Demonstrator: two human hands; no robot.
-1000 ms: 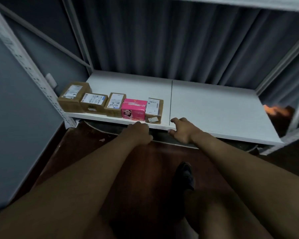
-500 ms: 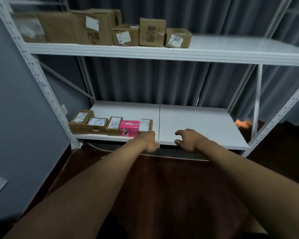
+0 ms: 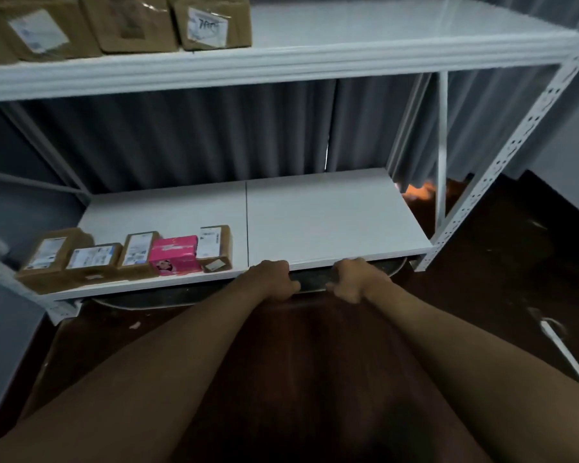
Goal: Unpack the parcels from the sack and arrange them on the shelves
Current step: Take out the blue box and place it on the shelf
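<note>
Head view: both hands, left [image 3: 274, 279] and right [image 3: 351, 279], curl closed at the lower shelf [image 3: 331, 222] edge.

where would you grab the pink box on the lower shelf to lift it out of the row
Probably by its front and back faces, coming down from above with one hand. The pink box stands packed between two brown parcels that look to press against its sides, so those faces give no finger room. Its top is bare, and it sits near the lower shelf front edge, so the front face is easy to reach.
</note>
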